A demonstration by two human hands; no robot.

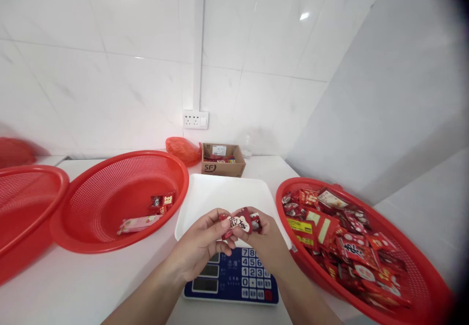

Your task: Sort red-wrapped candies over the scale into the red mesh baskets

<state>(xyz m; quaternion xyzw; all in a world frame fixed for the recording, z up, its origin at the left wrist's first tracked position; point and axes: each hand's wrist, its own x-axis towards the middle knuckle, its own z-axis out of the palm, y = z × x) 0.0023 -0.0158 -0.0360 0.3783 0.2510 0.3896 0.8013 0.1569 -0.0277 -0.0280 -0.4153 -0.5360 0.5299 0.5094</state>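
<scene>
Over the front of a digital scale (230, 286), my left hand (201, 239) and my right hand (266, 237) meet around small red snack packets (242, 221) with white lettering. The left fingers pinch the packets from one side, and the right hand wraps them from the other. How many packets are held I cannot tell, since fingers cover part of them. Behind the hands lies the scale's white weighing tray (223, 190). To the right, a red basket (306, 181) is filled with red-wrapped snacks (351, 237).
A red basket (120, 168) at left holds a few packets (139, 223). Another red basket (54, 178) stands farther left. Behind the scale are a cardboard box (223, 168) with packets and a red plastic bag (183, 150). A socket (196, 119) is on the tiled wall.
</scene>
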